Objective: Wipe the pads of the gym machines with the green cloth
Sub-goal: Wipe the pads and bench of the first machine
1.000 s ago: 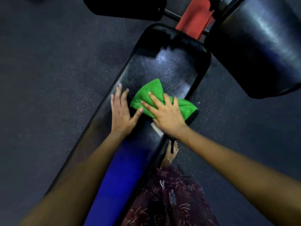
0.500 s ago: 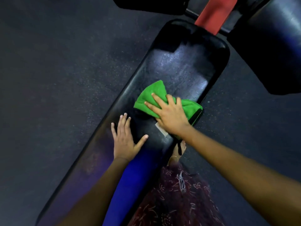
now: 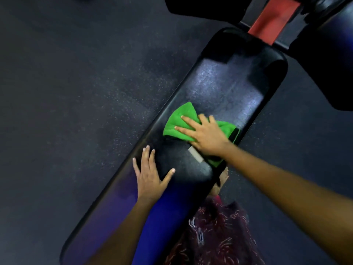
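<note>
Head view: I see the right hand [image 3: 205, 135] pressing flat, fingers spread, on the green cloth [image 3: 178, 122] mid bench pad [image 3: 225, 88]. Left hand [image 3: 150, 176] at 7 o'clock of the cloth, apart from it, fingers straight, resting on the pad. Red frame [image 3: 273, 18] at 1 o'clock.

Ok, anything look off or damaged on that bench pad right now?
Nothing looks damaged or spilled. The right hand presses the green cloth flat on the bench pad; the left hand rests on the pad. One small oddity: a pale tag pokes out beside the cloth.
</note>
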The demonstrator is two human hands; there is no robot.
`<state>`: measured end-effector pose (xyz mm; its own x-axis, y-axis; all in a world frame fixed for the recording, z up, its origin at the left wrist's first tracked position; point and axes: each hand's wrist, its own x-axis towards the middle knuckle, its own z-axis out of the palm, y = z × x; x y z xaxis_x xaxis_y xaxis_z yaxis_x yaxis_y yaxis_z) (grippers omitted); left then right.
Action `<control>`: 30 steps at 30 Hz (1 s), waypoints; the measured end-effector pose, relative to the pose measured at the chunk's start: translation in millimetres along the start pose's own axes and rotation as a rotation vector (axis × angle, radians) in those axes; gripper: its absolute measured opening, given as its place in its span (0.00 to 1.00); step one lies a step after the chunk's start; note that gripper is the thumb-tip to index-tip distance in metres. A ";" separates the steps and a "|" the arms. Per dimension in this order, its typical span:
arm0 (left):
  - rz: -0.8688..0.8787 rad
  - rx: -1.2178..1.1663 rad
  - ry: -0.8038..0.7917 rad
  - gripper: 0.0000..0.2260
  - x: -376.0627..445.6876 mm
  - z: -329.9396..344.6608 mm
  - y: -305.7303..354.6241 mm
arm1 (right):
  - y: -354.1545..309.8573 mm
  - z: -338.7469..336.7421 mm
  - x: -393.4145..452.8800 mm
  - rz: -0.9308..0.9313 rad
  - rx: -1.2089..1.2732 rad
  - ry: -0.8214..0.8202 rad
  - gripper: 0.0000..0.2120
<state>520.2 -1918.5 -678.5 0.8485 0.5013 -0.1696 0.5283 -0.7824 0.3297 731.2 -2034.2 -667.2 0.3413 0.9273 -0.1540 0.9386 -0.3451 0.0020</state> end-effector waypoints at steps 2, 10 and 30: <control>0.049 0.058 -0.012 0.40 -6.1 1.0 -10.0 | 40.2 -6.3 14.4 0.066 -0.027 -0.050 0.31; 0.061 0.014 0.018 0.41 -6.0 5.2 -14.2 | -47.1 -21.4 41.6 0.488 0.220 -0.090 0.29; 0.085 -0.068 0.117 0.25 -98.9 6.5 -57.5 | -105.8 4.6 -90.2 0.232 0.029 -0.019 0.35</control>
<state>406.1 -1925.4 -686.8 0.8783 0.4772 -0.0309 0.4481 -0.7988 0.4015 600.8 -2082.0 -658.1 0.5462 0.8199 -0.1714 0.8332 -0.5528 0.0111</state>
